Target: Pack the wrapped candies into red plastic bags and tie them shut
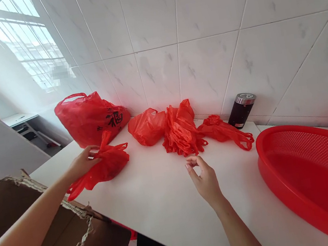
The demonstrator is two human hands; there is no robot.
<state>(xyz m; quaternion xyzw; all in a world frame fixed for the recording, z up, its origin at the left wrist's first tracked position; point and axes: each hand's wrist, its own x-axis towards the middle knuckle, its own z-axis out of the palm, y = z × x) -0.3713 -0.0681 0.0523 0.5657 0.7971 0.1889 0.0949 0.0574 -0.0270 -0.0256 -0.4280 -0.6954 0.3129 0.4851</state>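
Observation:
On the left of the white table, my left hand [85, 161] is closed on a small red plastic bag [113, 163], its fingers partly hidden by the folds. The bag's contents, if any, cannot be made out. My right hand [204, 178] hovers over the middle of the table, fingers bent and apart from the thumb, holding nothing. Just beyond it lies a crumpled bunch of red plastic bags [182, 130]. A rounded red bag [148, 127] touches that bunch on its left, and another flattened red bag [223, 130] lies to its right.
A large full red bag [89, 117] with black print stands at the back left. A dark flask [242, 111] stands by the tiled wall. At right is a big red plastic basket [290, 186]. A torn cardboard box [59, 229] sits against the table's front left edge.

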